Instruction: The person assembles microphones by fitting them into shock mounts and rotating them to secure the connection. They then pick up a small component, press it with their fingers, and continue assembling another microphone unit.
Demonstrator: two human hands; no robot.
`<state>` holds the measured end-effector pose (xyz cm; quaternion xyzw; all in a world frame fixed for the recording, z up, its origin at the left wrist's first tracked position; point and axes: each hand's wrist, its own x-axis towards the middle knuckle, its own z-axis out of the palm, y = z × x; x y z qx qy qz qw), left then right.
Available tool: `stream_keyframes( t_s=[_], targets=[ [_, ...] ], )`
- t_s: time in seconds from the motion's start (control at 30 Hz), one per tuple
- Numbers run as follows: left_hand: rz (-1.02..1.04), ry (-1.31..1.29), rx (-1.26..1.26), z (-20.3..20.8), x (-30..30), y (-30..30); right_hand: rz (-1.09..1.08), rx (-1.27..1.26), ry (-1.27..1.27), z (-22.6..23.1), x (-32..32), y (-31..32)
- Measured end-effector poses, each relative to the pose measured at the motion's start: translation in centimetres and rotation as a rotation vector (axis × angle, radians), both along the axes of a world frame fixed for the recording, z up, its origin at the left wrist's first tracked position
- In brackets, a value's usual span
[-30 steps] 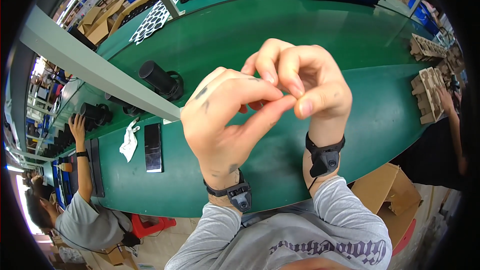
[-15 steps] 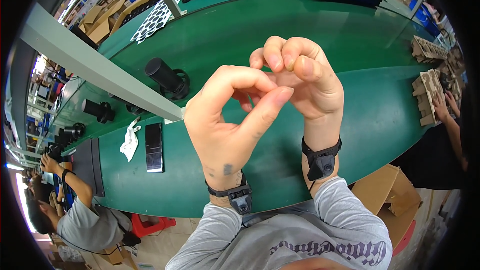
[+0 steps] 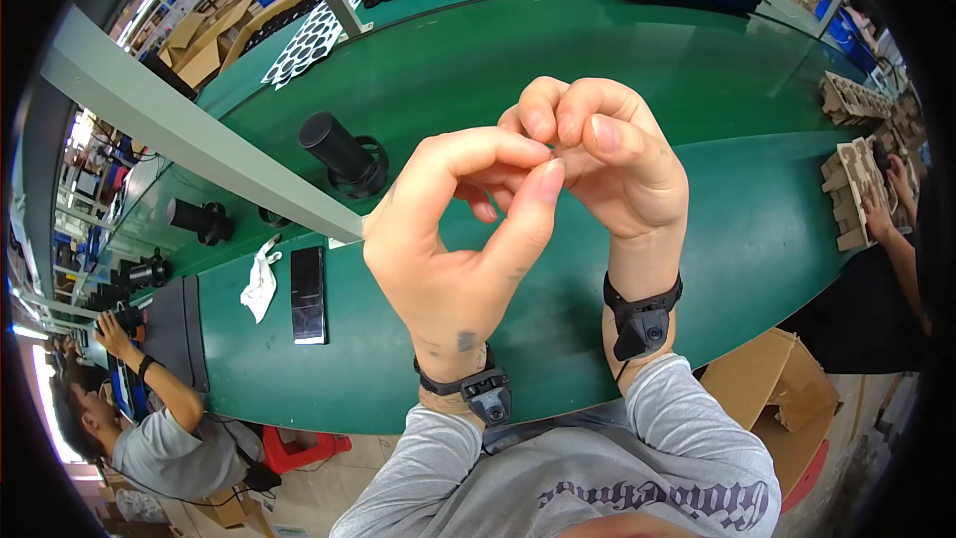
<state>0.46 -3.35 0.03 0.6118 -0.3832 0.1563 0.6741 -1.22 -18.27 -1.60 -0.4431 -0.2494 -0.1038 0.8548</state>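
Observation:
My left hand is raised over the green worktop, thumb and forefinger tips pressed together. Close by on the right is my right hand, its fingers curled inward and its thumb bent towards them. The fingertips of the two hands meet or nearly meet, at about the middle of the picture. Whatever sits between them, if anything, is too small or too hidden to make out. Each wrist wears a black strap with a small camera, the left one and the right one.
Left of my hands lie a dark phone and a crumpled white cloth. Black cylindrical parts stand on the green belt behind a grey post. Moulded pulp trays are at right; co-workers sit on both sides.
My left thumb and forefinger have closed together and shifted slightly left and up. The black cylindrical parts have slid slightly right. Across the belt, a co-worker's hand has moved left to small black parts.

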Motion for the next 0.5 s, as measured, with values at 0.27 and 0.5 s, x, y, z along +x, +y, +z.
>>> stream_keyframes(
  t_s=[0.27,0.5],
  targets=[
    [0.115,-0.032,-0.139,-0.17,-0.24,-0.90,0.032,0.125,-0.022,-0.22,0.20,0.43],
    [0.138,-0.127,-0.054,0.00,-0.49,-0.43,-0.031,0.081,-0.023,0.04,-0.07,0.50]
  ],
)
